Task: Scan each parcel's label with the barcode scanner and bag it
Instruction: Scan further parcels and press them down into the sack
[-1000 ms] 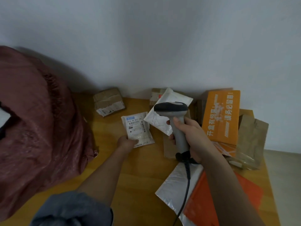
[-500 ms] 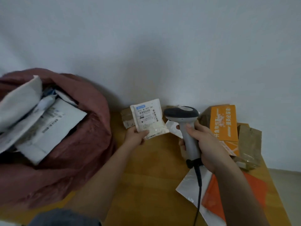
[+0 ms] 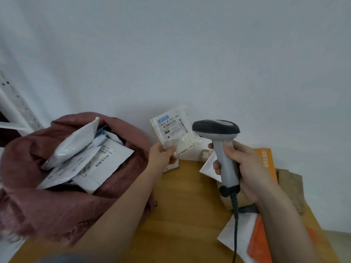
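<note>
The parcel (image 3: pixel 175 130) is pinched upright in my left hand (image 3: pixel 161 158); my right hand (image 3: pixel 245 168) grips the scanner (image 3: pixel 220 141), seemingly aimed beside its label.

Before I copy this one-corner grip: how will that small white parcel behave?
The small white parcel looks light: the left hand pinches only its lower corner. It stands up unsupported, so probably fairly stiff. Its glossy plastic could slip.
</note>
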A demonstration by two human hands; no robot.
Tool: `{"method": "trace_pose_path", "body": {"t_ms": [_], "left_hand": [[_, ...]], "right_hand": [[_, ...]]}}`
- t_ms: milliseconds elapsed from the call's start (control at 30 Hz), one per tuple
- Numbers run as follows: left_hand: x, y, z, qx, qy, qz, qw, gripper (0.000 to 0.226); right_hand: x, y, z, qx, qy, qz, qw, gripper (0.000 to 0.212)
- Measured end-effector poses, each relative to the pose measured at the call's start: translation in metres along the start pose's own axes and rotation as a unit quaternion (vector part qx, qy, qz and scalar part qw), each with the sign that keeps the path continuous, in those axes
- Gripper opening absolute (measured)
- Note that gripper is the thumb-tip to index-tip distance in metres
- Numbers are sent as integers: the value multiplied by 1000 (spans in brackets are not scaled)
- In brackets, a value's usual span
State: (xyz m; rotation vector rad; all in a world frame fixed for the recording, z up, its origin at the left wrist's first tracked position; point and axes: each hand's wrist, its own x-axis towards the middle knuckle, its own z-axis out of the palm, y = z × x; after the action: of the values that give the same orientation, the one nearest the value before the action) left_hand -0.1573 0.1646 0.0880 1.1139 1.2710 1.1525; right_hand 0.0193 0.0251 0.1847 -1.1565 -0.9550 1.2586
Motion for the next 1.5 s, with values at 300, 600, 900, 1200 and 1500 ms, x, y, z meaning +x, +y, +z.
{"method": "trace_pose_path", "body": {"t_ms": [300,600,900,1200,1500], "left_hand": [[-4,33,-16,11,16,45,999,19],[-3,39,-43,20,50,64,996,27],[-4,42,-78,3,96,48,994,20],[-12,45,-110,-17,126,39,991,21],[-37,47,-160,-3,193,52,980,16]], "right_hand": [[-22,-32,10,-125,-84,-62,987,40],[-27,-42,20,-157,-127,-129,971,65],[-26,-44,37,-156,-173,-128,964,63],[-25,-48,59,-184,-192,-124,956,36],[-18,-35,106,-135,-260,-92,952,37]]}}
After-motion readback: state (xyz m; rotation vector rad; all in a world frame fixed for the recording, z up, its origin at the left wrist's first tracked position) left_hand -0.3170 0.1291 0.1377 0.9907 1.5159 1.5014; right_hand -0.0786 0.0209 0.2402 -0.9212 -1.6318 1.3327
